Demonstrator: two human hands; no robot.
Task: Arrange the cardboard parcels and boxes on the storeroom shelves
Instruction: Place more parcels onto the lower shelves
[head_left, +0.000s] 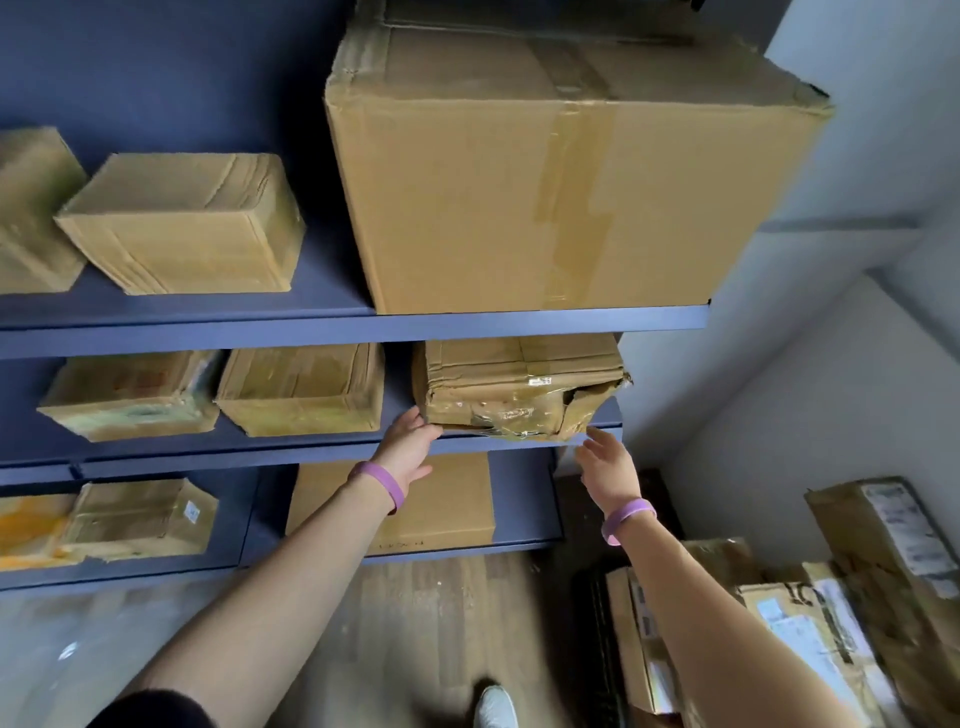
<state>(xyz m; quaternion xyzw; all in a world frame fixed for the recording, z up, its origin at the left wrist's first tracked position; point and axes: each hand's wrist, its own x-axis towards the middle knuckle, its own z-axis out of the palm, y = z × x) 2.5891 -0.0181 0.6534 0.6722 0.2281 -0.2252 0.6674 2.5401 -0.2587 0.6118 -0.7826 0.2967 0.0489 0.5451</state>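
Note:
A crumpled, taped cardboard parcel (519, 384) lies at the right end of the middle blue shelf (322, 449). My left hand (408, 447) touches its lower left corner with straight fingers. My right hand (605, 462) hovers just off its torn lower right corner, fingers relaxed and holding nothing. A large taped box (561, 171) stands on the upper shelf (208, 325) directly above. Two smaller parcels (301, 387) (132, 395) sit to the left on the middle shelf.
Small boxes (182, 223) rest on the upper shelf at left. The lower shelf holds a flat box (447, 504) and a labelled parcel (145, 517). A heap of labelled parcels (810, 613) lies on the wooden floor at right, below a white wall.

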